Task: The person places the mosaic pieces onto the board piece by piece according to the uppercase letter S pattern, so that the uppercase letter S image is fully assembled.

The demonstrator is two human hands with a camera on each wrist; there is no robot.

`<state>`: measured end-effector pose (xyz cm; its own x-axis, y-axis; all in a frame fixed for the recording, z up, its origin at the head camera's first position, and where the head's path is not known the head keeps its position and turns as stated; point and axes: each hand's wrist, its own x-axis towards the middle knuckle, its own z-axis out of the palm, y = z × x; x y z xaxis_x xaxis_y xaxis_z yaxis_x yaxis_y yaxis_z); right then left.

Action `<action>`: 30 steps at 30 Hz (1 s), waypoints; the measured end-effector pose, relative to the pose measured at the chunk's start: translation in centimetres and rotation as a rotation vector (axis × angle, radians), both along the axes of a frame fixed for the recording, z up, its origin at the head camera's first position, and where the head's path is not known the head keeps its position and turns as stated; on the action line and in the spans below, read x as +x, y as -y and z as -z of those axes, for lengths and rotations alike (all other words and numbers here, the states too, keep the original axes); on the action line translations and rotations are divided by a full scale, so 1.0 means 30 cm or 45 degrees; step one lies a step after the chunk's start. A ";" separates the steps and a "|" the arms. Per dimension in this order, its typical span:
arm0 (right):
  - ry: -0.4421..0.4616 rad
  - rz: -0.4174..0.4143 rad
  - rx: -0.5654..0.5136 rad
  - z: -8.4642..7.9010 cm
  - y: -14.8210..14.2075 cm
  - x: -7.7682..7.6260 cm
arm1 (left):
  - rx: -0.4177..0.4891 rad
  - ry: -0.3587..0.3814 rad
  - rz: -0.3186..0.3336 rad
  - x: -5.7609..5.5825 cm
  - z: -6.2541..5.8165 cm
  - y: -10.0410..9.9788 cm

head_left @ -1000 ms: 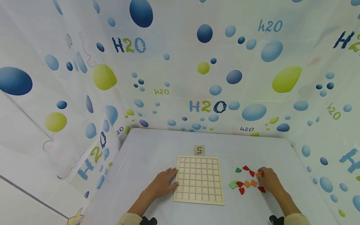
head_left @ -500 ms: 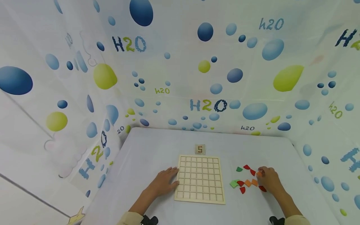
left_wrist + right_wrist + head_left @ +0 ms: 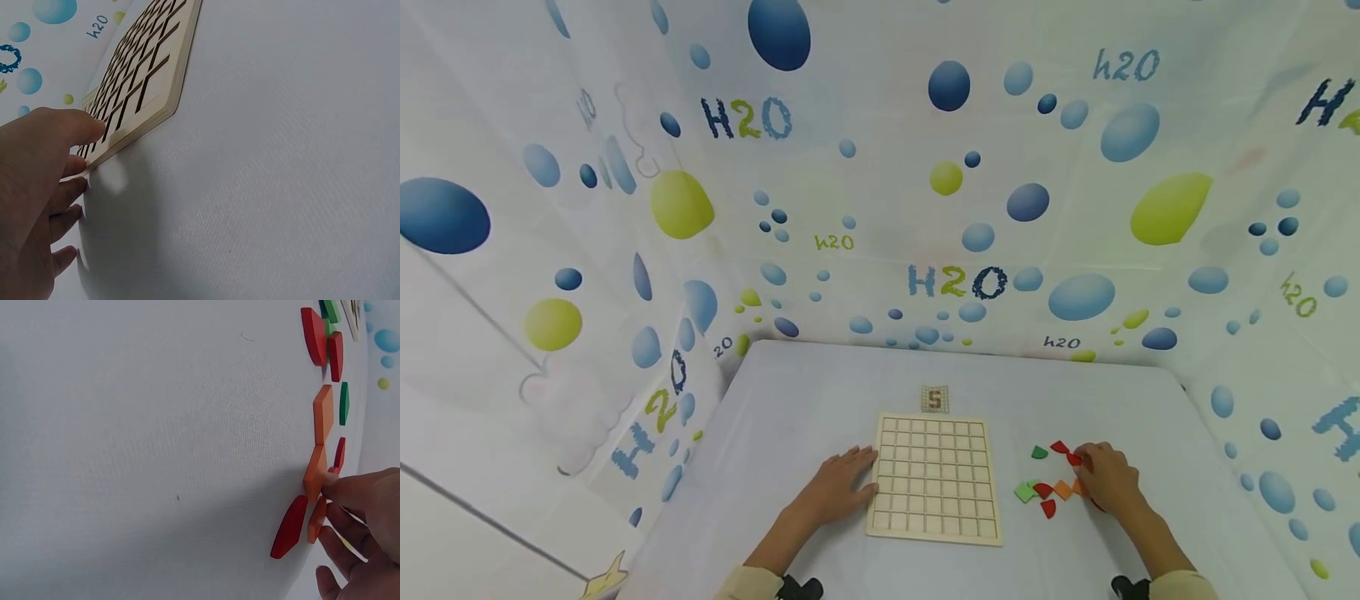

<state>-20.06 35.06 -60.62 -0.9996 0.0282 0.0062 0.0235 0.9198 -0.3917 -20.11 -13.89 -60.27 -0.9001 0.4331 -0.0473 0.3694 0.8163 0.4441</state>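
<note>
A pale wooden grid board (image 3: 934, 479) lies flat on the white table. My left hand (image 3: 842, 485) rests at its left edge, fingers extended; in the left wrist view the thumb (image 3: 87, 127) lies over the rim. To the board's right, my right hand (image 3: 1108, 479) is lowered among small flat tiles. Its fingertips meet a red rounded tile (image 3: 1073, 459); whether they pinch it I cannot tell. In the right wrist view the thumb also overlaps an orange square tile (image 3: 316, 472). Another orange tile (image 3: 317, 520) and a red tile (image 3: 289, 528) lie close under the fingers.
A small card (image 3: 935, 399) bearing an S-like figure lies behind the board. A dark green tile (image 3: 1039, 452), light green tiles (image 3: 1025, 492), another orange tile (image 3: 1063, 490) and further red tiles (image 3: 1048, 508) lie between board and right hand. A patterned curtain (image 3: 865, 192) hangs around the table.
My right hand has shifted slightly left from an orange tile to the red tile beside it, and now covers more of the tiles. The left hand stays on the board's edge.
</note>
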 end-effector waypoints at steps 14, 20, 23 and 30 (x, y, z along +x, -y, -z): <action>-0.026 -0.014 0.025 -0.009 0.000 -0.011 | -0.006 0.001 -0.011 0.003 0.005 0.001; -0.018 0.029 0.030 -0.018 -0.001 -0.004 | 0.006 0.017 -0.005 0.006 0.000 -0.002; -0.012 -0.021 0.024 -0.020 -0.006 -0.008 | 0.019 0.022 0.001 0.007 -0.003 -0.003; 0.035 -0.112 0.028 -0.024 -0.023 -0.022 | 0.013 0.004 -0.003 0.005 -0.003 -0.003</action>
<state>-20.71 35.73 -59.91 -0.9980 -0.0595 -0.0217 -0.0472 0.9273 -0.3713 -19.96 -13.79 -60.19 -0.9011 0.4312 -0.0458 0.3659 0.8127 0.4535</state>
